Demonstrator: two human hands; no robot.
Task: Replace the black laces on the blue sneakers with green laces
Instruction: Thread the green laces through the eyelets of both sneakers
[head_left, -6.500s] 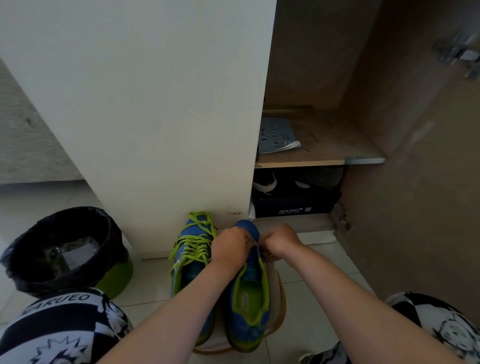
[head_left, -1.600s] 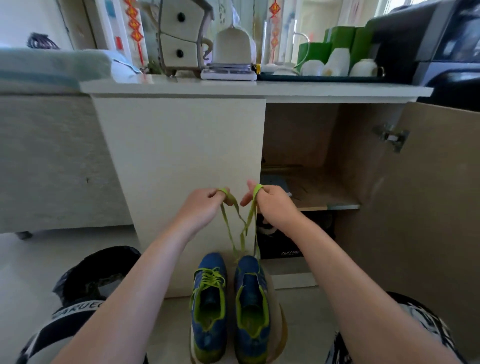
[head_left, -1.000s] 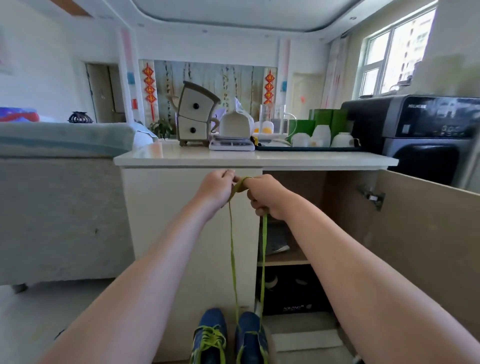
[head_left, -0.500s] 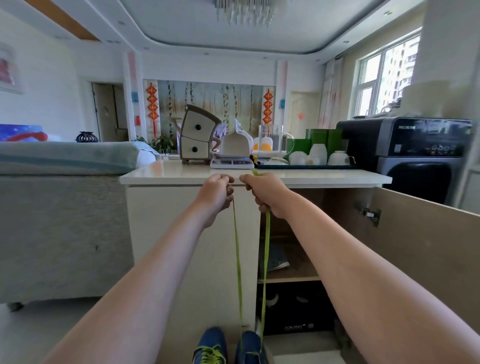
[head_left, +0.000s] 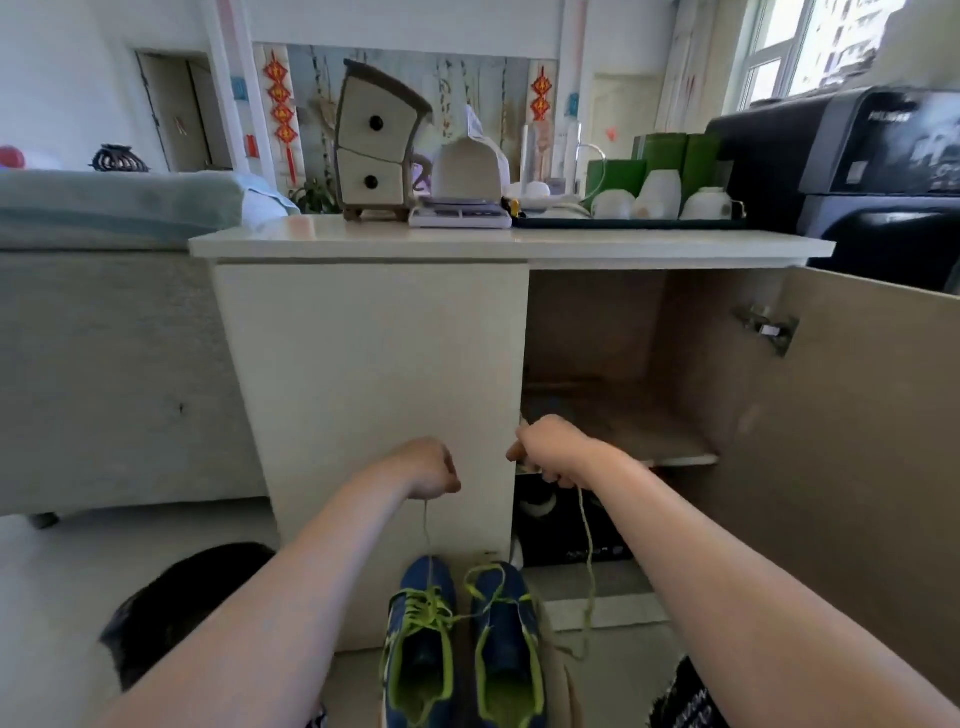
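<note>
Two blue sneakers with green lining stand side by side on the floor at the bottom middle. The left sneaker (head_left: 418, 644) is fully laced in green. A green lace (head_left: 589, 561) runs through the toe end of the right sneaker (head_left: 506, 649). My left hand (head_left: 428, 467) grips one end of that lace, which hangs down in front of the left sneaker. My right hand (head_left: 550, 452) grips the other end, which drops in a slack curve to the right of the shoe. Both hands hover above the shoes, a little apart.
A white cabinet (head_left: 374, 395) stands right behind the shoes, its right door (head_left: 841, 447) swung open over a shelf (head_left: 660, 447) and a dark shoebox (head_left: 566, 530). A black-lined bin (head_left: 176, 603) sits at the lower left. The countertop carries a drawer box, cups and a tray.
My hands have come down from countertop height to just above the shoes and moved apart. The lace, taut before, now hangs slack. The view has tilted back down.
</note>
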